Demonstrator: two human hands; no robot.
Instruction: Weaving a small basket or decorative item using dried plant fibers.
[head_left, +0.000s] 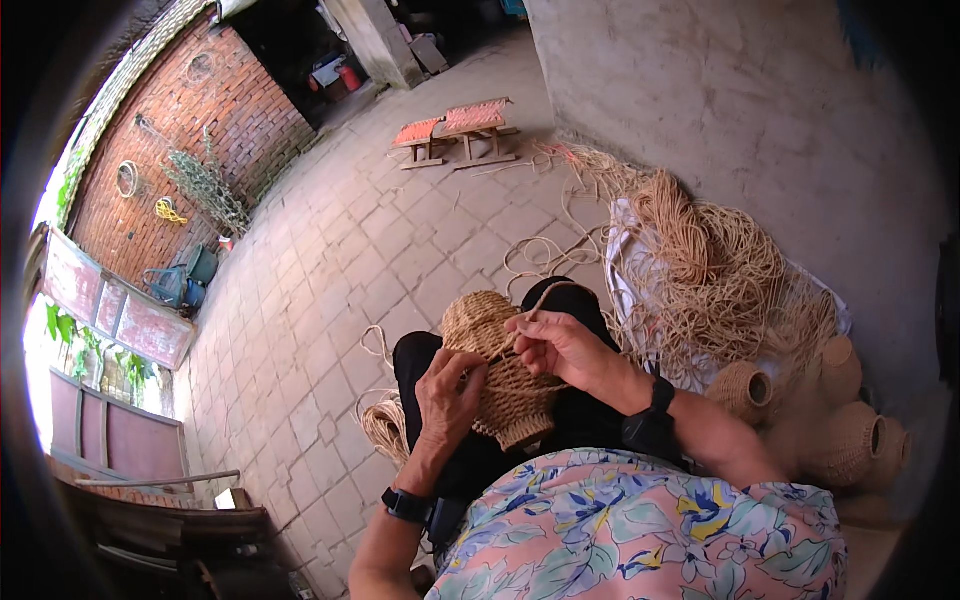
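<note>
Centrally, a tan woven vessel (515,402) rests on a seated person's lap, between knees in dark trousers (414,362), its neck toward the person's flowered top (640,520). At the vessel's upper right, the right hand (562,350) has its grip pinched, thumb against forefinger, on a thin cord (538,300). At the vessel's left side, the left hand (448,392) lies with fingers bent; whether that grip holds a strand too, I cannot tell. Right of the vessel sit more woven pots (738,390); beyond it, rightward, spreads a tangled heap of cord (700,260). Left of it lies a small coil (384,424); well beyond it stand two low stools (475,117)
</note>
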